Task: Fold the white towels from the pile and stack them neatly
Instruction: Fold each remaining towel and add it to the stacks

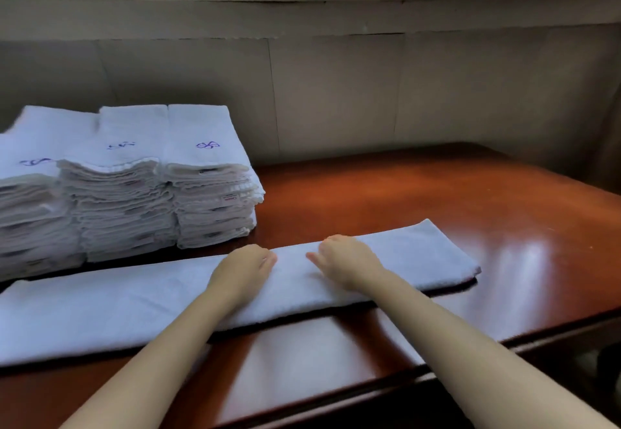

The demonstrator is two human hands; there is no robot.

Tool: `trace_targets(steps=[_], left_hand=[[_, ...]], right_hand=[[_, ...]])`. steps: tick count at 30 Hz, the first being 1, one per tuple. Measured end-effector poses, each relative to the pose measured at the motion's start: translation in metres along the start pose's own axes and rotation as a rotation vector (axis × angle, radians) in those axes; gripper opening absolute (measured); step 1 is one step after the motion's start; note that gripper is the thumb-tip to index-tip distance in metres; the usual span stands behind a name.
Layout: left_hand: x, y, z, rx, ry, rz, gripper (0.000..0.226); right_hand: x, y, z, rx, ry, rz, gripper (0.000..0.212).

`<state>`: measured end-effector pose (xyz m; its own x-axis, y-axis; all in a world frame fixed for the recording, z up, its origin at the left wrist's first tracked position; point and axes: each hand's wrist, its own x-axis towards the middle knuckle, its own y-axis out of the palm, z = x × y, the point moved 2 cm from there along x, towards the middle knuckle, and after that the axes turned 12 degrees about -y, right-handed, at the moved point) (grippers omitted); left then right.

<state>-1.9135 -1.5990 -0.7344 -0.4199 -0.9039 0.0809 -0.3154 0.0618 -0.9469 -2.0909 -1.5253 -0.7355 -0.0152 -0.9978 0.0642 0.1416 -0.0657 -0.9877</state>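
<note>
One long folded towel strip [235, 294] lies across the near tabletop [437, 200]; left hand [243, 269] and right hand [346, 262] press its middle, fingers loosely bent, gripping nothing, likely flattening it. Folded towel stacks [134, 186] sit far left.

Nothing here can be read. The stacks of folded white terry towels [134, 173] at ten o'clock carry purple embroidered marks on their top faces, too blurred to make out, and a small red-printed tag on a folded edge is equally unreadable.
</note>
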Motion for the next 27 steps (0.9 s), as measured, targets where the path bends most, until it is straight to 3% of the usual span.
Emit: trace_targets(steps=[2, 5, 10, 14, 19, 27], left_hand=[[-0.004, -0.001, 0.02, 0.047, 0.0, 0.141, 0.039], [-0.009, -0.013, 0.063, 0.11, -0.086, 0.186, 0.049], [-0.02, -0.046, 0.145, 0.218, -0.378, 0.141, 0.052], [-0.04, -0.064, 0.199, 0.191, -0.581, 0.052, 0.051], [-0.063, -0.071, 0.241, 0.134, -0.716, 0.019, 0.05], [-0.068, -0.072, 0.258, 0.13, -0.907, -0.094, 0.06]], right_hand=[[0.004, 0.019, 0.027, 0.019, -0.067, 0.14, 0.059], [0.009, 0.022, 0.029, 0.068, -0.038, 0.157, 0.063], [0.025, 0.019, 0.054, 0.016, 0.034, 0.182, 0.069], [0.049, 0.025, 0.116, 0.06, -0.158, 0.132, 0.063], [0.071, 0.044, 0.177, 0.073, -0.362, 0.099, 0.065], [0.076, 0.053, 0.176, 0.027, -0.379, 0.019, 0.066]])
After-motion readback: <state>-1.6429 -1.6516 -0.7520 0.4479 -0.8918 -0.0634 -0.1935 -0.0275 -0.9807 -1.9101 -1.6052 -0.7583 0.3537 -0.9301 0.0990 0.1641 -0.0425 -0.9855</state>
